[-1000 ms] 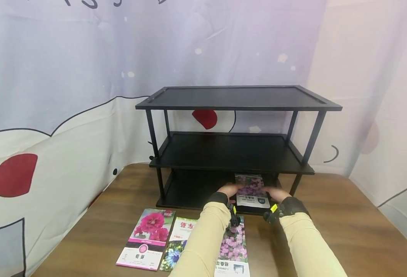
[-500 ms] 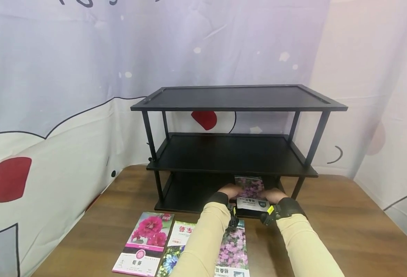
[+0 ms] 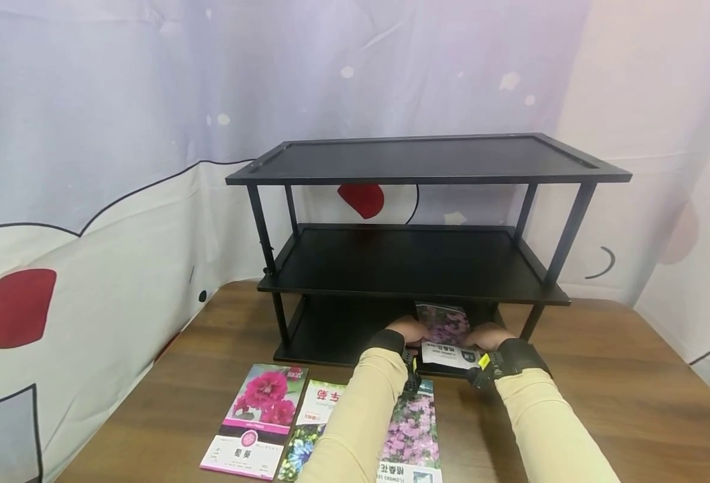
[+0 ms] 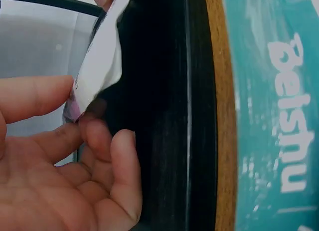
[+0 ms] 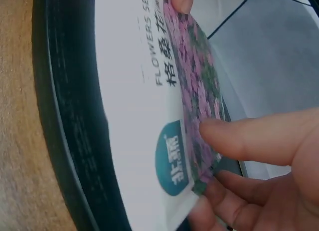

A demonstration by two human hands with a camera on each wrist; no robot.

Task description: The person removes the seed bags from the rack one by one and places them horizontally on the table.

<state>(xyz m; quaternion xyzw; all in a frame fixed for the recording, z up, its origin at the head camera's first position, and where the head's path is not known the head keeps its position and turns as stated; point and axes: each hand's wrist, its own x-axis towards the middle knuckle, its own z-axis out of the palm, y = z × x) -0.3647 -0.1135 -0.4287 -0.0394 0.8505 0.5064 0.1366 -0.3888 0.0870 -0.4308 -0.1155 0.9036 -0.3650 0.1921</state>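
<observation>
A flower seed packet (image 3: pixel 442 327), pink-purple blooms above a white label, is held low over the rack's bottom tier by its two sides. My left hand (image 3: pixel 409 329) pinches the left edge; in the left wrist view the thumb lies on one face and the curled fingers (image 4: pixel 94 136) are behind. At the opposite edge my right hand (image 3: pixel 489 335) grips the packet, its thumb on the flower picture in the right wrist view and its fingers (image 5: pixel 229 193) at the underside. The white label end (image 5: pixel 134 116) faces the tier's front edge, bending slightly.
The black three-tier rack (image 3: pixel 415 285) has its middle tier close over both hands. On the wooden table (image 3: pixel 168 409) in front lie a pink hollyhock packet (image 3: pixel 255 422), a blue cornflower packet (image 3: pixel 307 436) partly under the left sleeve, and another pink-flower packet (image 3: pixel 412 436). A printed cloth (image 3: pixel 119 201) hangs behind.
The head view has shifted, so the rack looks slightly larger. Both hands keep their places at the packet's sides, and the packet's label end has tilted a little. The table packets stay put.
</observation>
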